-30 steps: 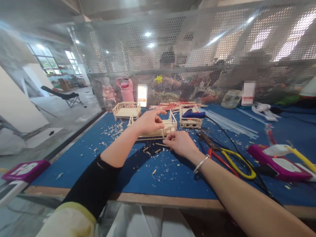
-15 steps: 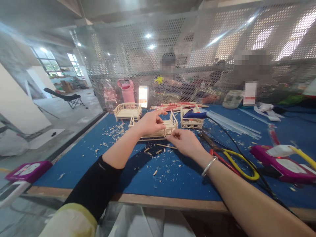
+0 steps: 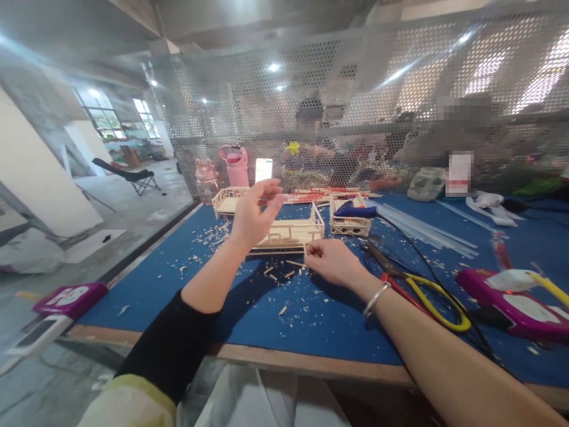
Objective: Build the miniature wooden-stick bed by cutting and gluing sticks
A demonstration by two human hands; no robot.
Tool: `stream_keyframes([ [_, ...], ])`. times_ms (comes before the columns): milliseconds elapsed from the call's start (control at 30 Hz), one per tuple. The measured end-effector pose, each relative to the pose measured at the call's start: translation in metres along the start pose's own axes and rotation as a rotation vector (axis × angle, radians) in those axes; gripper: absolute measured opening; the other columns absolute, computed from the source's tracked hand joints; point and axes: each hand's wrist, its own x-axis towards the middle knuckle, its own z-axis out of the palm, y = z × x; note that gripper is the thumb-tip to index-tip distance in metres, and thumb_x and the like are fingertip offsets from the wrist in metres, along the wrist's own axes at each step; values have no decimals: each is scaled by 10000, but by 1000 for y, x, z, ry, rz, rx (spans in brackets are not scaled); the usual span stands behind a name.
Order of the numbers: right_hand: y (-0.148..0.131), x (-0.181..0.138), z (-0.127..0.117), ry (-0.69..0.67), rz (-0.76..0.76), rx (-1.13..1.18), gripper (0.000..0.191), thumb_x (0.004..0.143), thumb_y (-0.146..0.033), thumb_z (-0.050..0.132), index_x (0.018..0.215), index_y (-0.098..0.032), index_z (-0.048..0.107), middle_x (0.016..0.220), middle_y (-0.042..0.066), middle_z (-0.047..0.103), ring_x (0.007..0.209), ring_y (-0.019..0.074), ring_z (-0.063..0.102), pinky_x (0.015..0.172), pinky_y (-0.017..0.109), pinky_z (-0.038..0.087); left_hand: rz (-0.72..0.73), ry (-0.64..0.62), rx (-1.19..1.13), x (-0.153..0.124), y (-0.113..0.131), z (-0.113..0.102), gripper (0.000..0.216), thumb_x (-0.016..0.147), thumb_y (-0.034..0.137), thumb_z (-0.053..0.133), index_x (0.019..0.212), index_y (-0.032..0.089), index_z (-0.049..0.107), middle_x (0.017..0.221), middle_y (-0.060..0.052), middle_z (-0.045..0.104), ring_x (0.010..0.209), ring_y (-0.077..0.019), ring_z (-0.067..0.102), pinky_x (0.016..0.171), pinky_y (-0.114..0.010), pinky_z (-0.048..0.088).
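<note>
A small model bench (image 3: 288,232) built of thin pale wooden sticks stands on the blue tabletop. My left hand (image 3: 255,216) is raised over its left end, fingers spread and holding nothing visible. My right hand (image 3: 333,261) is closed in a pinch at the model's front right corner. A thin upright wooden piece shows beside those fingertips, but what they grip is hidden. Cut stick bits (image 3: 290,274) lie in front of the model.
Another stick model (image 3: 224,204) stands behind left. A blue-handled tool (image 3: 355,210) with a cord rests on a third model (image 3: 350,226). Pliers (image 3: 377,255), yellow-handled scissors (image 3: 444,302), clear glue sticks (image 3: 422,228) and a purple power strip (image 3: 511,302) lie right. A lit phone (image 3: 264,169) stands behind.
My left hand has moved left and up off the middle of the model, its fingers opening and uncovering the seat. My right hand stays pinched at the corner. The view has shifted slightly.
</note>
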Motion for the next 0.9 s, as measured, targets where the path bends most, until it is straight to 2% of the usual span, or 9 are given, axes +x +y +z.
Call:
stream_keyframes([
  [67,0,-3,-5,-79,-48,111,134,641,-206,503,511,-188,476,443,-57,399,457,84,355,470,228,262,-34,196,-17,-19,9,-2,244,828,325,501,988,152,566,818,-52,646,686,-103,577,630,-227,466],
  [100,-1,-4,-7,-120,-65,190,134,652,-238,510,530,-187,485,442,-62,392,447,79,341,460,227,254,-81,169,-28,-31,14,-2,249,842,336,476,976,147,568,781,-50,640,636,-99,560,585,-221,457],
  [200,-4,-6,-9,-217,-108,412,199,670,-359,532,605,-171,544,456,-66,408,426,67,316,441,225,242,-192,-165,-68,-64,29,7,336,833,332,488,1098,130,531,979,-108,641,764,-143,593,615,-238,471],
  [300,-4,-7,-10,-244,-110,477,254,657,-406,556,610,-156,563,470,-55,436,426,62,327,436,223,248,-233,-453,-23,-84,37,17,283,837,289,479,1070,140,540,903,-72,656,729,-154,592,657,-259,465],
  [400,0,-8,-12,-333,-64,424,334,715,-473,493,605,-163,557,444,-43,465,388,69,343,420,228,260,-242,-528,49,-88,35,20,239,880,256,382,984,152,570,752,-31,648,609,-137,558,610,-246,438],
  [467,1,-9,-12,-340,-46,340,389,737,-514,454,575,-172,545,428,-36,472,369,74,343,413,234,258,-191,-531,104,-88,31,21,270,896,241,343,924,161,599,791,-42,663,684,-148,580,657,-245,434],
  [600,-4,-10,-7,-135,-162,189,366,708,-462,510,481,-176,517,426,-36,438,437,85,367,458,238,265,-165,-546,262,-86,25,23,304,907,277,346,871,151,621,887,-81,683,800,-185,610,708,-265,428],
  [767,-6,-9,-12,158,-119,412,342,704,-365,487,415,-198,413,408,-46,378,429,79,337,456,239,270,-175,-524,484,-87,34,15,403,910,371,330,713,159,611,673,-59,651,647,-179,589,613,-259,416],
  [900,5,-3,-27,450,36,804,317,659,-302,517,413,-218,336,376,-61,339,364,62,279,384,229,210,-217,-231,596,-93,33,-24,347,901,291,326,793,173,633,772,-60,677,736,-170,615,680,-256,449],
])
